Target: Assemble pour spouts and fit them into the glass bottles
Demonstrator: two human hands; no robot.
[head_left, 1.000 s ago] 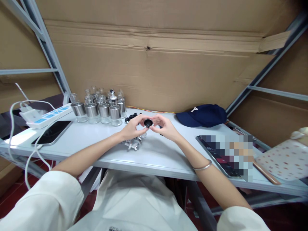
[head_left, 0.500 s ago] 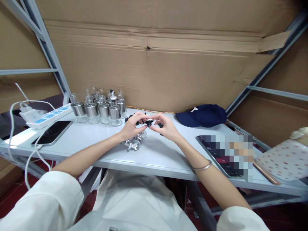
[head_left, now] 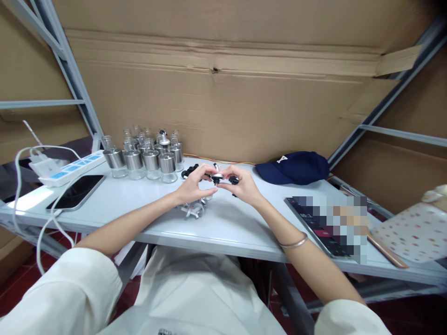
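Between my two hands is a pourer spout (head_left: 217,177) with a silvery top and a black ribbed stopper pointing down. My left hand (head_left: 194,185) pinches it from the left, and my right hand (head_left: 243,187) grips it from the right with the fingers curled. Under my left hand lies a pile of silvery spout pieces (head_left: 193,210). Black stopper parts (head_left: 191,170) rest behind my left hand, and other black parts (head_left: 233,178) are partly hidden behind my right fingers.
Several glass bottles with metal sleeves (head_left: 151,160) stand at the back left, one topped with a spout (head_left: 163,137). A power strip (head_left: 75,167) and phone (head_left: 76,192) lie left. On the right are a navy cap (head_left: 293,168), a tablet-like screen (head_left: 307,228) and a dotted pouch (head_left: 412,232).
The spout has tipped slightly, so its silvery top shows more above my fingers. My left thumb has moved a little away from the black stopper. The bottles stay put.
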